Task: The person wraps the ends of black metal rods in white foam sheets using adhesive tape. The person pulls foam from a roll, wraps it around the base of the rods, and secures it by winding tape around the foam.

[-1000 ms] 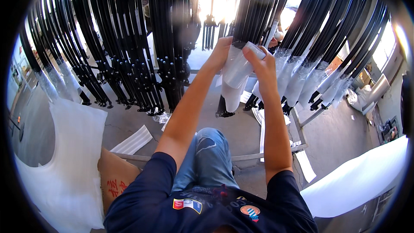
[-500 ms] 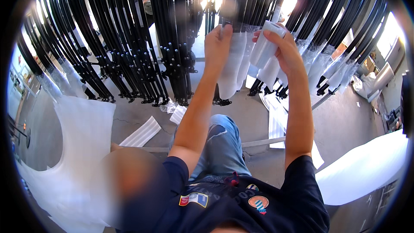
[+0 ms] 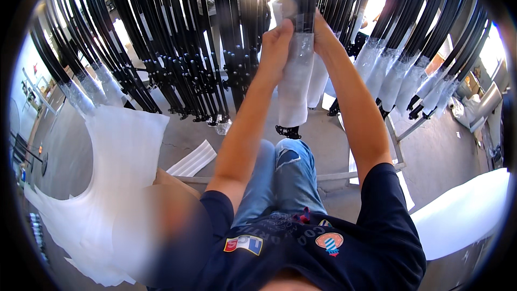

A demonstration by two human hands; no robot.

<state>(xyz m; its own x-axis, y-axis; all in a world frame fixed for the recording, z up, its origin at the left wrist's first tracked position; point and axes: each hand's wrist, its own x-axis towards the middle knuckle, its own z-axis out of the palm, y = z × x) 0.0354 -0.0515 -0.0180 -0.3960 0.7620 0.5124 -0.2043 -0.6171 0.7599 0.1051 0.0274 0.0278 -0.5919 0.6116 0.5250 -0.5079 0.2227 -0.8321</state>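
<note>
A bundle of upright black metal bars (image 3: 299, 0) hangs in front of me, its lower part wrapped in a white foam sleeve (image 3: 295, 89) with clear film around the top. Dark hinged ends stick out below the foam. My left hand (image 3: 277, 46) is closed against the bundle's left side at the sleeve's upper edge, thumb upward. On the other side my right hand (image 3: 325, 33) reaches round behind the bundle. Its fingers are hidden, and the film roll does not show.
Rows of black metal bars (image 3: 177, 48) hang on both sides; several on the right have wrapped ends (image 3: 398, 78). White foam sheet (image 3: 124, 151) drapes at left, another (image 3: 463, 215) at right. A foam strip (image 3: 195, 159) lies on the floor near a metal rail (image 3: 336, 176).
My right hand has carried the film roll from the front right to behind the bundle, out of sight. The bundle now stands closer, between both hands. My view has shifted slightly.
</note>
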